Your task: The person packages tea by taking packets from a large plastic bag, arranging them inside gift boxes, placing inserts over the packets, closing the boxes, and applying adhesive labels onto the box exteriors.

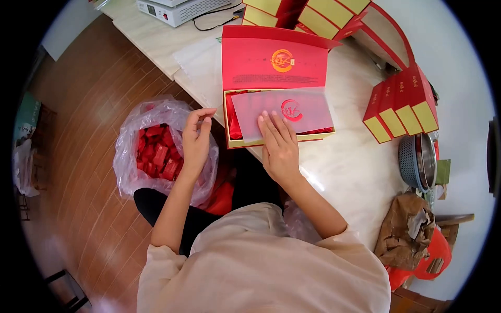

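Observation:
A red gift box [227, 136] with a gold-edged tray lies on the table in front of me, its lid [245, 57] folded back. Red packets [235, 123] fill the inside, partly covered. Over them, slightly askew, rests a translucent sheet [248, 112] with a red emblem. My right hand [281, 148] lies on this sheet, fingers stretched out and pressing its lower middle. Just left of the box, off the table edge, my left hand [196, 143] is raised with bent fingers and the thumb apart, holding nothing visible.
Below my left hand stands a clear plastic bag [125, 156] full of small red packets [159, 154]. Closed red boxes [401, 101] stand at right, with more stacked boxes [321, 18] behind. A basket [409, 161], brown paper bag [399, 235] and white appliance [175, 11] line the edges.

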`<state>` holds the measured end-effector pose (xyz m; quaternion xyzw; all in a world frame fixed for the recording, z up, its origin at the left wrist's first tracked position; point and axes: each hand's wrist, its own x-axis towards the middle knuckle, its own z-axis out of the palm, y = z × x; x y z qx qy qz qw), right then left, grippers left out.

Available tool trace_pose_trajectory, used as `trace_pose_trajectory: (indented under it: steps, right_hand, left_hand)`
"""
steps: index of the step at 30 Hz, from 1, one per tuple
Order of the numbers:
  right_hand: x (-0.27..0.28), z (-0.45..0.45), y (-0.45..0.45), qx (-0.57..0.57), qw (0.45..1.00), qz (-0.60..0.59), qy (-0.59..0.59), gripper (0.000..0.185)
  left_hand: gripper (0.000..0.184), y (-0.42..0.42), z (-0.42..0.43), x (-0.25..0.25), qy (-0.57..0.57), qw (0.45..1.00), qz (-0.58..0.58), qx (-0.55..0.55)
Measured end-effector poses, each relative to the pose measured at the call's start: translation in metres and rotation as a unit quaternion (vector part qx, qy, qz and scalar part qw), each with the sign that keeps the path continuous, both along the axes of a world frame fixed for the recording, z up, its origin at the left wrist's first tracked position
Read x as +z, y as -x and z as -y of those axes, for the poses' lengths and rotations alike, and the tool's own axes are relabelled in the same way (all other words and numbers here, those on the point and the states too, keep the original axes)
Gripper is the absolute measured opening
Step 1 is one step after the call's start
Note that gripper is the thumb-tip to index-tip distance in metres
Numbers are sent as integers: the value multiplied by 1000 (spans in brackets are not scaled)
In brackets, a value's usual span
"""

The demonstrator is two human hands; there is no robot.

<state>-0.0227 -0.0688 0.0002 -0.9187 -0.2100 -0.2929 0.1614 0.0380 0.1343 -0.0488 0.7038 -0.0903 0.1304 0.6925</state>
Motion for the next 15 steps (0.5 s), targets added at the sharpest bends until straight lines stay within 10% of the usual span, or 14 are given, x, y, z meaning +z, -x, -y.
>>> trace_pose_trajectory:
  steps: [15]
  right_hand:
    - [-4,-12,-10,45,999,-22,-2,49]
  left_hand:
    - [20,-4,26,9,-21,999,26,-13]
